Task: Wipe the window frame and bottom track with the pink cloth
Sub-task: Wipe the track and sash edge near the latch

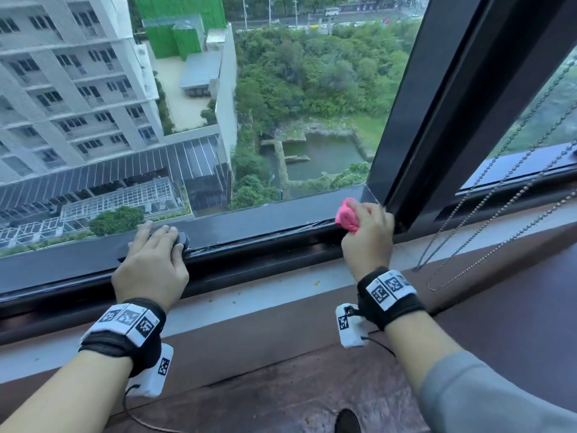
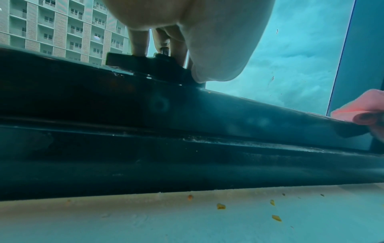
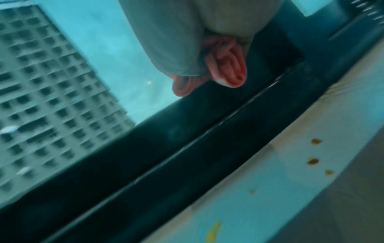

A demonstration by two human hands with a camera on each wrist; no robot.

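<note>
Seen from the head view, the pink cloth (image 1: 347,215) is bunched and gripped in the right hand (image 1: 368,235), pressed at the right end of the bottom track (image 1: 265,239), next to the dark upright of the window frame (image 1: 437,104). The left hand (image 1: 153,260) is laid over a black window handle (image 1: 182,240), fingers draped across it. A bead chain (image 1: 499,189) is hung at the right.

From the left wrist view, the fingers (image 2: 137,41) are seen resting on the handle (image 2: 145,65); yellow crumbs (image 2: 220,206) are scattered on the pale sill (image 2: 145,222).

From the right wrist view, blurred, the cloth's folds (image 3: 228,69) are held in the curled hand (image 3: 187,32) above the track (image 3: 187,148).
</note>
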